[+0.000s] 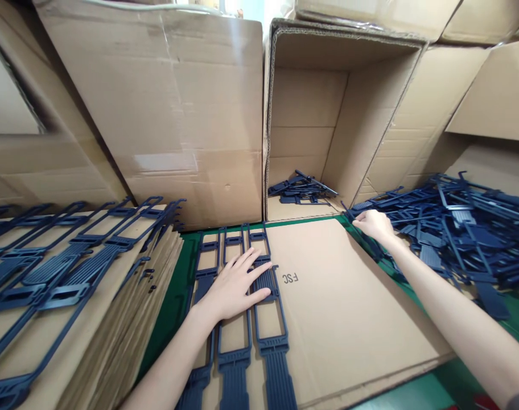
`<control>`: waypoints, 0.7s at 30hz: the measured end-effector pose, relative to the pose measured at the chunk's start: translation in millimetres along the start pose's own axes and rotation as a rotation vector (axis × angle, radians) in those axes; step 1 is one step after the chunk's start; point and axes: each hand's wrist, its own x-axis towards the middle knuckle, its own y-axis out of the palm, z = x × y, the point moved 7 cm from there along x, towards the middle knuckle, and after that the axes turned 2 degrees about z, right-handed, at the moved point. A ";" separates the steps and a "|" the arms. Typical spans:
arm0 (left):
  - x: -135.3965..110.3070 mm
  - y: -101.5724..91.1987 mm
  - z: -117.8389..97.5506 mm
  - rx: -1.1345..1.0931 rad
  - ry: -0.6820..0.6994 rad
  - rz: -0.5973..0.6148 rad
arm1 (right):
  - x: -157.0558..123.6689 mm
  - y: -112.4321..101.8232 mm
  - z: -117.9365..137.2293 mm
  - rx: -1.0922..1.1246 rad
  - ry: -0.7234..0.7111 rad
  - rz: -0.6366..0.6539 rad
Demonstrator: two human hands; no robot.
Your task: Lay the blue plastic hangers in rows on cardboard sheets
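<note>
Frames [278, 373] — navy; tabletop [164, 322] — green

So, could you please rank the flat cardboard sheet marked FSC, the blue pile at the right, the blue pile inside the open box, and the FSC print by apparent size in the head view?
1. Flat cardboard sheet
2. Right-hand blue pile
3. Blue pile inside the open box
4. FSC print

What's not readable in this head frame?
Head view: middle blue plastic frame, midsection; left grip covers it.
Head view: what right grip pinches, if anything; curled fingers hide contact.
Head view: count in loose blue frame pile; pieces overlap.
Head view: red item, lower right; bottom edge cuts it off.
</note>
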 end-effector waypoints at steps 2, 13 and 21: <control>0.1 -0.4 0.1 -0.003 0.004 -0.012 | -1.3 -19.4 0.7 0.024 0.008 -0.063; -0.6 0.4 0.4 0.006 -0.002 -0.010 | -73.7 -33.0 83.6 0.891 -0.216 0.162; -0.7 -2.0 -1.6 0.000 0.011 -0.027 | -124.6 41.0 127.2 0.832 -0.344 0.338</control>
